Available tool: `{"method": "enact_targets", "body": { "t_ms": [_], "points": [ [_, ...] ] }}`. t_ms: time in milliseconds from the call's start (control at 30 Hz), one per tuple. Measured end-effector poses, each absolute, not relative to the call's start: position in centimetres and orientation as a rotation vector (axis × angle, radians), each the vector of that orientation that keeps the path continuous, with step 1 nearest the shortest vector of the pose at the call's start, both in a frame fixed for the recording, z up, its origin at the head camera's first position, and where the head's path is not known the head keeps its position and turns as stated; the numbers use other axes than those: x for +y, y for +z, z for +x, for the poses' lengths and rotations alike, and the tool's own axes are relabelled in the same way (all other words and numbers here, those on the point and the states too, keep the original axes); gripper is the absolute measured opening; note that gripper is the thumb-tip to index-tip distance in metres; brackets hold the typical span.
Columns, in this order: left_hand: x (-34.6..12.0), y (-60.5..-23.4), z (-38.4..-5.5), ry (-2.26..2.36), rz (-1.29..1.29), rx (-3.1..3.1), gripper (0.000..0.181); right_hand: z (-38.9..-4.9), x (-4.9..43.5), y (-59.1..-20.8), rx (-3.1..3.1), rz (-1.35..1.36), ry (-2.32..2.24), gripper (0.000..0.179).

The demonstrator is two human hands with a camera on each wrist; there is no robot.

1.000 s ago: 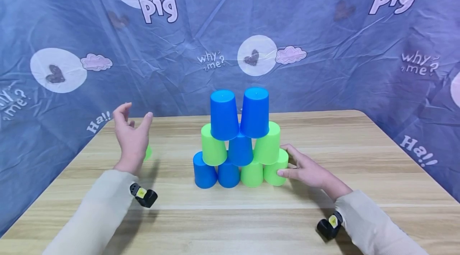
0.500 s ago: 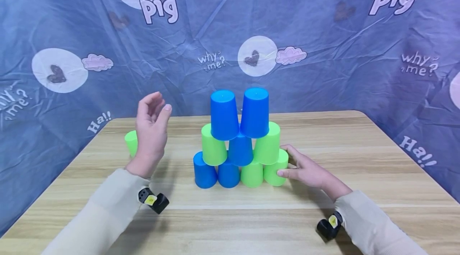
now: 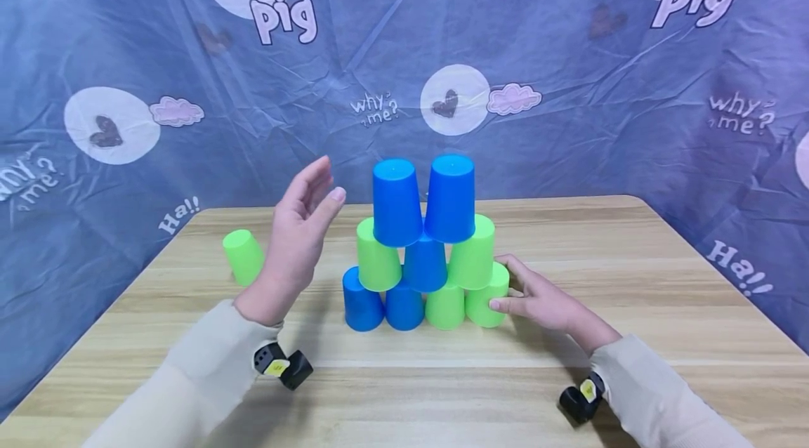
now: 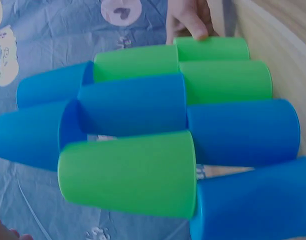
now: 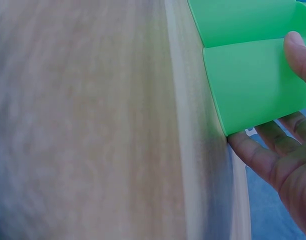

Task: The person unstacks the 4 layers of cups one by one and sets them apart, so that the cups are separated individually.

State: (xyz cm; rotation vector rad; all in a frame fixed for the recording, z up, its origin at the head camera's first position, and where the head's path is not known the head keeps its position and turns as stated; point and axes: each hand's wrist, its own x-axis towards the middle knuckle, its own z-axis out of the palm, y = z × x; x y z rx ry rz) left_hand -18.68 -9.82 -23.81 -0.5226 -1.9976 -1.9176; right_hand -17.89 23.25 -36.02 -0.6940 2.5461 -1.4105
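Observation:
Upside-down plastic cups stand stacked in three tiers at mid-table. Two blue cups form the top: one left, one right. Beneath them come a green cup, a blue cup and another green cup. The bottom row pairs blue cups on the left with green ones on the right. My right hand holds the rightmost bottom green cup, thumb in front and fingers along its far side. My left hand is raised left of the stack, holding nothing, fingers loosely bent.
A lone green cup stands upside down on the wooden table, left of and behind my left wrist. A blue printed cloth hangs behind the table. Each sleeve carries a small black wrist camera.
My left hand has swung rightward from the lone green cup toward the stack, bringing that cup into view. The right hand and the stacked cups have stayed put.

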Motion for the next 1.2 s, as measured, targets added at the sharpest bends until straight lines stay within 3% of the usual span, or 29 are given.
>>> {"method": "enact_targets", "body": {
  "t_ms": [533,1200],
  "points": [
    [-8.0,-23.9,-18.3,-1.925,-0.637,-2.249,0.067,-17.9,23.4,-36.3,2.56,-0.695,-1.409,0.051],
    [-6.9,-24.5,-18.7,-1.806,-0.707,-2.255,0.065,-18.0,23.3,-36.2,2.55,-0.717,-1.423,0.052]
  ]
}}
